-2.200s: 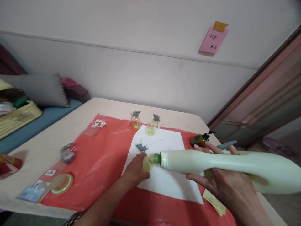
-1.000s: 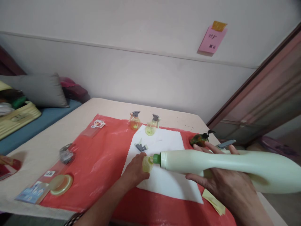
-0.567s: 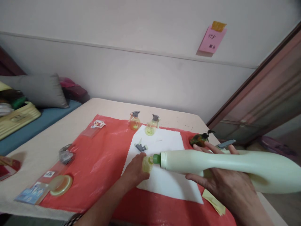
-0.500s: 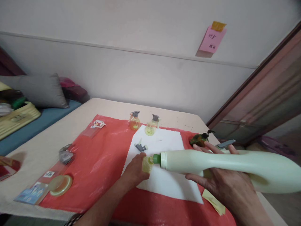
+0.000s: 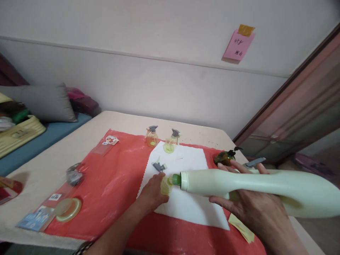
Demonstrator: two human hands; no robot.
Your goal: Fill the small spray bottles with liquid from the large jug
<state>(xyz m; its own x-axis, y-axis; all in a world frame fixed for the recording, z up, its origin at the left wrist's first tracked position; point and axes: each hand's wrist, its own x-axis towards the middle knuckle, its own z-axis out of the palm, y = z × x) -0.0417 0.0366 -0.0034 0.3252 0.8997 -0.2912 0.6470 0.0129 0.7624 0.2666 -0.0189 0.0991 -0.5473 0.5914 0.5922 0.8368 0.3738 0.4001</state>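
Note:
My left hand (image 5: 154, 193) is wrapped round a small clear yellow-tinted spray bottle (image 5: 166, 186) with its top off, on a white cloth (image 5: 191, 209). In my right hand (image 5: 255, 205) lies a big pale green jug (image 5: 212, 181), tipped nearly level. Its green spout (image 5: 176, 179) meets the mouth of the small bottle; whether liquid flows I cannot make out. Just behind my left hand lies a loose grey spray head (image 5: 159, 166). Two spray bottles with grey heads stand farther back, one orange (image 5: 152, 139) and one yellowish (image 5: 170, 144).
A red plastic sheet (image 5: 114, 177) covers much of the table. A dark pump bottle (image 5: 224, 158) stands behind my right hand. A yellow cloth (image 5: 241, 228) lies at the front right. On the left are a round lidded dish (image 5: 68, 209) and plastic packaging (image 5: 37, 217).
Almost nothing differs. Both hands, the jug and the small bottle keep their places, and the spout stays at the bottle's mouth.

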